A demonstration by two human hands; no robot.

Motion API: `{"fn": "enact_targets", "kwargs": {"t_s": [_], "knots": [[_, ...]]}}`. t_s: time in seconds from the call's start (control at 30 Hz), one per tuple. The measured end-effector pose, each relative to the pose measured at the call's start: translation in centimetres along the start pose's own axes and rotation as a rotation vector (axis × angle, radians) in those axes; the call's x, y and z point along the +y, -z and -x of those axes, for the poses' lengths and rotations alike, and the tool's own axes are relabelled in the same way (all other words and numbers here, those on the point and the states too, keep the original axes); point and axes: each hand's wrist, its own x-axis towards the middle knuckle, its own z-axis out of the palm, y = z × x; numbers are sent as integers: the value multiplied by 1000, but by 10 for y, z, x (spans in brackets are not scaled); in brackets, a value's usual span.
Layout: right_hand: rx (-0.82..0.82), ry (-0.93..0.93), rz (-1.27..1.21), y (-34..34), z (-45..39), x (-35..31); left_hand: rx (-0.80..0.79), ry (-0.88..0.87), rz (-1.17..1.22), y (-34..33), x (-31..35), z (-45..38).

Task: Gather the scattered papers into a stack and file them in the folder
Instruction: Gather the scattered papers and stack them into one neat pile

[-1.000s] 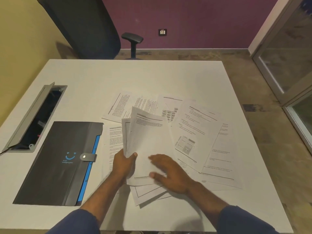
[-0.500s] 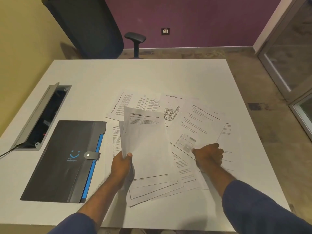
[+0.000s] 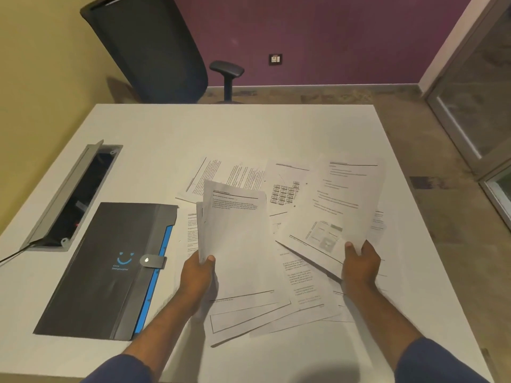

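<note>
While both hands hold paper above a white table (image 3: 166,128), the rest of the sheets lie scattered across its middle and right. The left hand (image 3: 197,275) grips a small bundle (image 3: 235,239) of several sheets, thumb on top at the bundle's left edge and fingers hidden beneath; how many sheets it holds cannot be counted, though at least three edges fan out at the top left. That bundle stands tilted up toward the camera, its long axis running away from the person, its heading at the far end. The right hand (image 3: 359,265) pinches one single sheet (image 3: 340,205) by its near right corner, thumb on top; this sheet is lifted off the table, its long axis also running away from the person and leaning slightly right, its heading at the far end. Loose papers (image 3: 301,286) lie flat on the table under and around both: about three at the far side, one with a chart of small boxes, one peeking out just beside the folder, and several overlapping nearer the person, their edges fanned at differing angles. An exact total cannot be told because they overlap. One dark grey folder (image 3: 102,269) lies flat to the left of the papers, closed by a snap tab, with a blue strip along its right edge and a blue smile mark on the cover; its long axis runs away from the person, leaning right. One open cable tray (image 3: 74,194) is set into the table's left side. One dark office chair (image 3: 149,48) stands beyond the far edge.
</note>
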Motion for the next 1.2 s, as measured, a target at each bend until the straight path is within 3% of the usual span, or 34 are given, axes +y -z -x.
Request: {"fn": "enact_targets", "kwargs": {"t_s": [0.1,0.2,0.33,0.6,0.87,1.2], "knots": [[-79,-67,-198,13,2,-15,2,-6,4,2,3,-2],[-305,-193,-340,23,2,-24,-18,-5,36,4,8,-1],[-574,-214,-301,22,8,-25,-129,-8,182,4,20,7],[-835,-190,-122,6,23,-19,-345,60,366,8,36,19],[-912,-271,-150,2,29,-19,-397,-38,400,9,33,28],[-945,-104,-219,-3,27,-46,-466,-129,300,13,40,22]]}}
